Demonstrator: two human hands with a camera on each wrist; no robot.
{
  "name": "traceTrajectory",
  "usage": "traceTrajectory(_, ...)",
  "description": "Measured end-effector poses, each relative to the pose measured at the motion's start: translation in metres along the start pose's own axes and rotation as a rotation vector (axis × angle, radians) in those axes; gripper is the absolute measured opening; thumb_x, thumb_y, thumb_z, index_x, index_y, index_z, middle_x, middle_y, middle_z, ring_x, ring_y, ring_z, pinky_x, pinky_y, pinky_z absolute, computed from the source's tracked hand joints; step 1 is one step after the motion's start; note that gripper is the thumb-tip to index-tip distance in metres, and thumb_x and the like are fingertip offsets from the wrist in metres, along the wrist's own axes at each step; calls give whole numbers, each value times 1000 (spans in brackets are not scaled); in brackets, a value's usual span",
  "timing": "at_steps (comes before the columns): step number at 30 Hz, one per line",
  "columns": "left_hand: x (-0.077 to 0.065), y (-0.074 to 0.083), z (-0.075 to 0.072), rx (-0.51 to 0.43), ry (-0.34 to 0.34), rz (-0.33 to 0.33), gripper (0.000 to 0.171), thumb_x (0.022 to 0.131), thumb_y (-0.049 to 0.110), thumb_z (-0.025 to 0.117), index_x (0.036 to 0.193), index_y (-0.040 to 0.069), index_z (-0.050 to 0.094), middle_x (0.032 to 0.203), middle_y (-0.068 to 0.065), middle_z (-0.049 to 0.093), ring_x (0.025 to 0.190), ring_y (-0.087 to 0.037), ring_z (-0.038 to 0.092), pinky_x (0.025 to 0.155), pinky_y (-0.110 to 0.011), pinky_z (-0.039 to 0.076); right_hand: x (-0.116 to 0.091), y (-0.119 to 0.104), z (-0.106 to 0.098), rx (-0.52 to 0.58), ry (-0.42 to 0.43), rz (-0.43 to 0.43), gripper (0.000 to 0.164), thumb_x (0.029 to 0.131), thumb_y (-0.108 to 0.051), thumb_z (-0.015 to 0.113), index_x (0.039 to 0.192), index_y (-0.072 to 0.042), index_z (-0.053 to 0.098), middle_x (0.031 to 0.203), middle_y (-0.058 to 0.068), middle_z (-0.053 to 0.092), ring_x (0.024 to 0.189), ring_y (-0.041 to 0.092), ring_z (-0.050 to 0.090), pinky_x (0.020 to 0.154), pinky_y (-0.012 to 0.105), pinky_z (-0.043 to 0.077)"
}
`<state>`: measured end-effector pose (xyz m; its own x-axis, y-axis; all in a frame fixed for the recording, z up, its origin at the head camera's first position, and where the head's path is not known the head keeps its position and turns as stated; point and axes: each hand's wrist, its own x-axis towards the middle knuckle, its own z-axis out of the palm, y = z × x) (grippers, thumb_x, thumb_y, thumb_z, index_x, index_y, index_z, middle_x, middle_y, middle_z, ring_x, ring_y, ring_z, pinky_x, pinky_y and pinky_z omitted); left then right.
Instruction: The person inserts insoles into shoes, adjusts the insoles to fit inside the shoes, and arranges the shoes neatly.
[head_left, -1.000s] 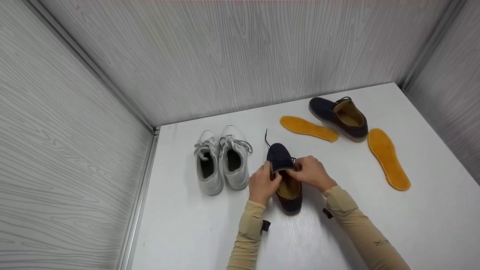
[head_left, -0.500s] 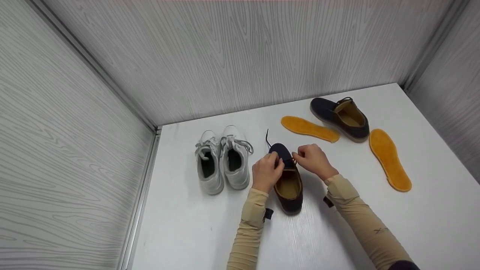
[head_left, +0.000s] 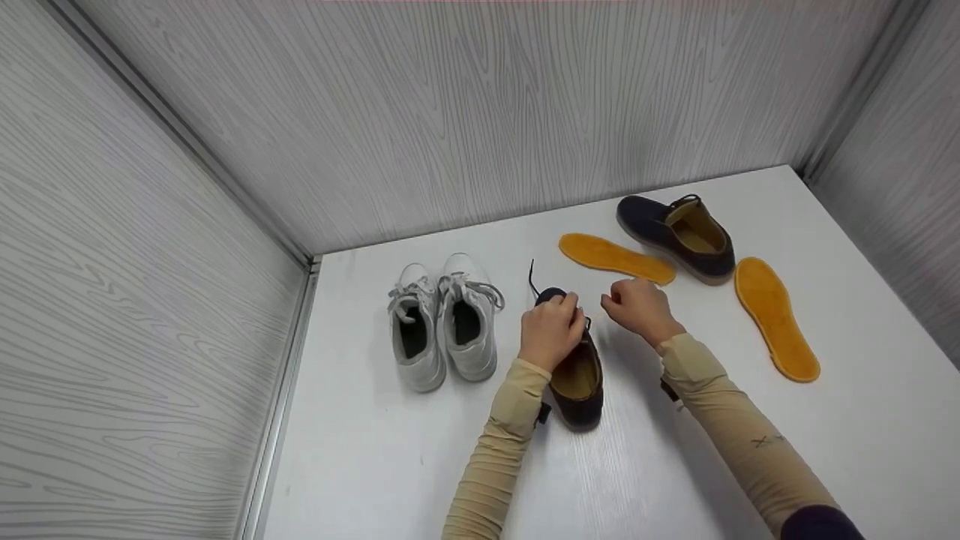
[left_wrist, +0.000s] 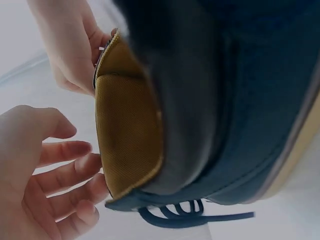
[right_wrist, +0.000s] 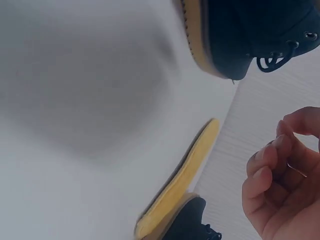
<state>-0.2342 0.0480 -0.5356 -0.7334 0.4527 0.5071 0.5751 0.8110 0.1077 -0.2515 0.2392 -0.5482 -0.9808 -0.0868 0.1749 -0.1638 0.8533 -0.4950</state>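
A navy and brown lace-up shoe (head_left: pixel 583 409) lies on the white table with its toe pointing away from me and its tan lining showing. Over its front part is my left hand (head_left: pixel 551 330), covering the tongue from above. The left wrist view shows that hand's fingers (left_wrist: pixel 75 170) loosely bent beside the tongue (left_wrist: pixel 130 130), gripping nothing. A little right of the shoe hovers my right hand (head_left: pixel 641 309). Its fingers (right_wrist: pixel 262 162) are loosely curled with the thumb near the fingertips, and no lace shows between them. A dark lace (head_left: pixel 533 277) sticks out left of the toe.
To the left stands a pair of white sneakers (head_left: pixel 442 345). Behind and to the right lie an orange insole (head_left: pixel 615 257), the matching navy shoe (head_left: pixel 682 240) and a second orange insole (head_left: pixel 776 319). Grey wood-grain walls (head_left: pixel 480 112) border the table.
Both hands were at the shoe's opening one second ago. My left hand has since moved forward and right over the tongue; my right hand has come away from the lacing, to the right.
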Motion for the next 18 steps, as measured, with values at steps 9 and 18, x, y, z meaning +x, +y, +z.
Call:
traceTrajectory(9,15,6,-1,42,-118,39,14,93,26,62,99,14,67,77,-4,63,61,-21,64,50,-36,50,9,33,2,-34,21,22,16,86,-14,63,88,1,64,86,18,61,74,38,60,62,53,47)
traceTrajectory(18,15,4,0,37,-99,37,19,92,25,63,108,14,65,86,-6,61,62,-21,62,49,-35,50,10,73,11,-13,-136,66,53,85,-11,56,132,11,44,147,36,31,128,57,37,100,65,34)
